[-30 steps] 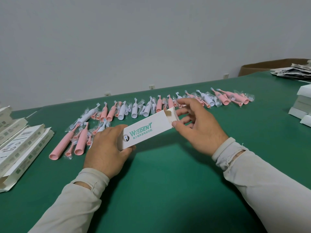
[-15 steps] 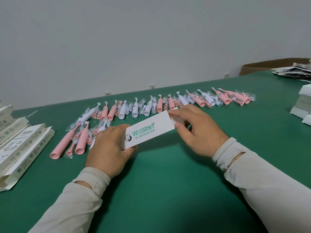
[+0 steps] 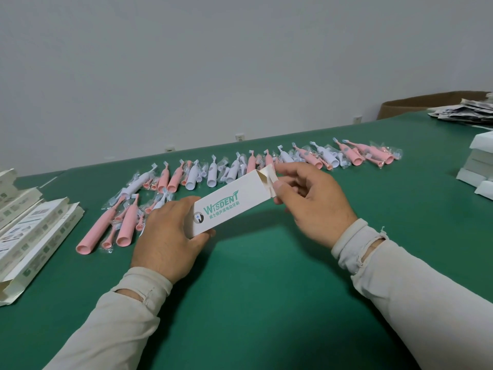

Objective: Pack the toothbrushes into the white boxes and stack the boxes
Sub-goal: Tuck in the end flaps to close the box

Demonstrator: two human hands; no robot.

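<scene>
A white box point(image 3: 229, 204) with green lettering hovers above the green table, tilted up to the right. My left hand point(image 3: 170, 236) grips its near left end. At the far right end my right hand point(image 3: 312, 201) pinches an open end flap point(image 3: 268, 177) between thumb and fingers. That end stands open. Behind the box, several pink and white toothbrushes point(image 3: 213, 174) in clear wrappers lie in a long row. Two larger pink toothbrushes point(image 3: 106, 225) lie at the row's left end.
Flat unfolded white boxes point(image 3: 29, 236) lie fanned out at the left edge of the green table point(image 3: 266, 303). A stack of white boxes point(image 3: 480, 166) stands at the right edge. Leaflets point(image 3: 464, 110) and a brown carton point(image 3: 416, 105) are at the far right.
The box's right end looked pressed shut half a second ago; now its flaps are open again and my right hand has shifted up around them. My left hand keeps its grip.
</scene>
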